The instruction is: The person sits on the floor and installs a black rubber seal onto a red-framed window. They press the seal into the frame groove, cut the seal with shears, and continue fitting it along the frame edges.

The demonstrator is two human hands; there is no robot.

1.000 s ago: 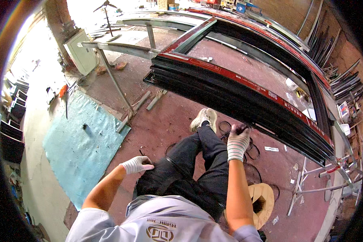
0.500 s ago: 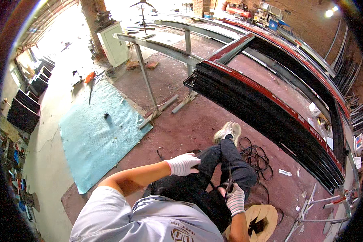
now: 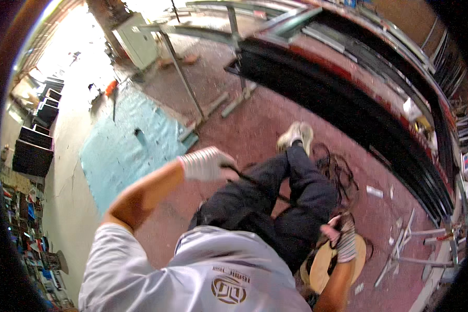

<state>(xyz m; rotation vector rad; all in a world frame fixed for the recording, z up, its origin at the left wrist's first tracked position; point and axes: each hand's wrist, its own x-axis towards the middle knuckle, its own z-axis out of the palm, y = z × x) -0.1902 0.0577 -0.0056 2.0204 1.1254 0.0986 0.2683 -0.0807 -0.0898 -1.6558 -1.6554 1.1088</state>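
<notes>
Here both gloved hands, left [image 3: 207, 163] and right [image 3: 342, 236], grip a black strip [image 3: 257, 185] stretched across the lap

A thin black strip [image 3: 257, 186] runs taut across the dark-trousered lap, slanting from ten o'clock toward four o'clock.

Two gloved hands [image 3: 207, 163], one black strip [image 3: 255, 183]

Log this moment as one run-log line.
left hand: gloved, gripping black strip | right hand: gloved, holding strip end beside wooden spool | seated
</notes>
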